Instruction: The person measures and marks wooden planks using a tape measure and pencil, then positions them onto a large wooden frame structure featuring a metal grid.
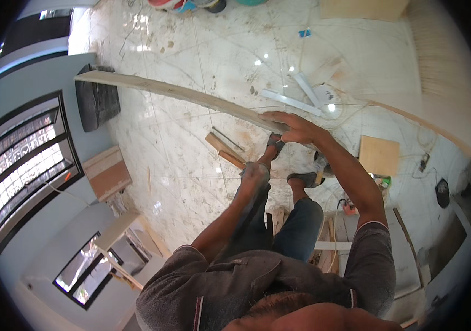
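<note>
A long, narrow wooden board [180, 95] stretches from the far left toward the middle. My right hand [299, 129] grips its near right end, with the fingers along the top edge. My left hand [255, 174] is closed, lower down and in front of my leg. What it holds is hard to make out. Just beyond the left hand lie a short wood piece [225, 150] and a thin dark rod [228, 138]. My sandalled feet are under and beside the hands.
Two white strips [290, 101] lie on the dusty tiled floor. To the right are a square wooden panel [379, 155], cables and a dark power strip [442, 192]. A black object [97, 102] stands by the left wall, near the board's far end. Buckets [183, 4] stand at the back.
</note>
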